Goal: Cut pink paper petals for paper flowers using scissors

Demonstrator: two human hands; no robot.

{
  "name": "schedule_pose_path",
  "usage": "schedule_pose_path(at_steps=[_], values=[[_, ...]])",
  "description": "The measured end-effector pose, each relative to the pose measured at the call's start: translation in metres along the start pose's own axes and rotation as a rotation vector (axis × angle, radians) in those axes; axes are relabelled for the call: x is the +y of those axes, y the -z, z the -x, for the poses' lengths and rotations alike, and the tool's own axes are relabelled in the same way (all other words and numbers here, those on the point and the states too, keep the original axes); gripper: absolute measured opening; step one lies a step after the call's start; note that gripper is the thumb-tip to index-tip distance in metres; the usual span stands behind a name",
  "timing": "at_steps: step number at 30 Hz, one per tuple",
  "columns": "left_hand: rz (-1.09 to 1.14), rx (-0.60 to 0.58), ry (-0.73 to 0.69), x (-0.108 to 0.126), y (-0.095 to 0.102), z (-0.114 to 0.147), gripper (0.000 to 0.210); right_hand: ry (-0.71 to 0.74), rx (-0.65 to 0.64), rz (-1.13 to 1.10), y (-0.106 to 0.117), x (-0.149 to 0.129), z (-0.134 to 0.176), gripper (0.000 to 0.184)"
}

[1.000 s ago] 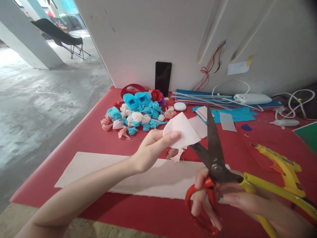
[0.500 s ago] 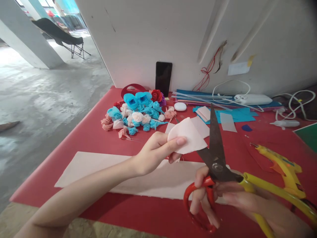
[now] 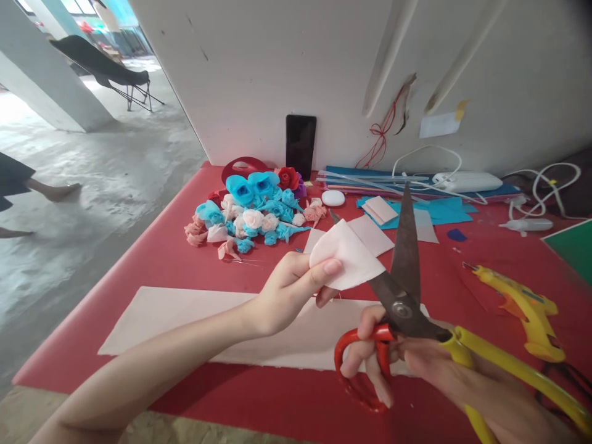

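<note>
Pale-pink, round-edged paper piece (image 3: 355, 253) pinched in the left fingers (image 3: 332, 267) above the red tabletop (image 3: 160, 253), with free corner directed rightward, overlapping the lower blade of wide-spread dark-bladed, red-and-yellow-handled scissors (image 3: 400, 309) gripped by the right fingers (image 3: 371, 317).

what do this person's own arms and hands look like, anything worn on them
Both the left hand and right hand are ungloved, with no rings visible. The left forearm shows no sleeve, watch or bracelet; the right forearm is mostly out of view
</note>
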State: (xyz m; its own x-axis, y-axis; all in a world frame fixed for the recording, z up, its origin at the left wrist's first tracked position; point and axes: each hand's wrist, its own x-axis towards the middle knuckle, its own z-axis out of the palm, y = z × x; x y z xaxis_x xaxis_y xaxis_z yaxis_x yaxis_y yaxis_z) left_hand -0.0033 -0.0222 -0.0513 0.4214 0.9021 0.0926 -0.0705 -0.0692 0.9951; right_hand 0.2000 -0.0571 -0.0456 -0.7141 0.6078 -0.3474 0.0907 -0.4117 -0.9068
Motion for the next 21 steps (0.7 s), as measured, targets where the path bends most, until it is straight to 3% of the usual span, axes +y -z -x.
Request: schedule_pose_path(at_steps=[11,21], values=[[0.071,-0.032,0.011,-0.002,0.005,-0.002,0.049,0.067,0.113,-0.117,-0.015,0.000,0.005,0.029],[0.047,-0.010,0.040,-0.001,0.007,-0.004,0.050,0.048,0.113,-0.339,-0.019,0.002,0.005,0.029]])
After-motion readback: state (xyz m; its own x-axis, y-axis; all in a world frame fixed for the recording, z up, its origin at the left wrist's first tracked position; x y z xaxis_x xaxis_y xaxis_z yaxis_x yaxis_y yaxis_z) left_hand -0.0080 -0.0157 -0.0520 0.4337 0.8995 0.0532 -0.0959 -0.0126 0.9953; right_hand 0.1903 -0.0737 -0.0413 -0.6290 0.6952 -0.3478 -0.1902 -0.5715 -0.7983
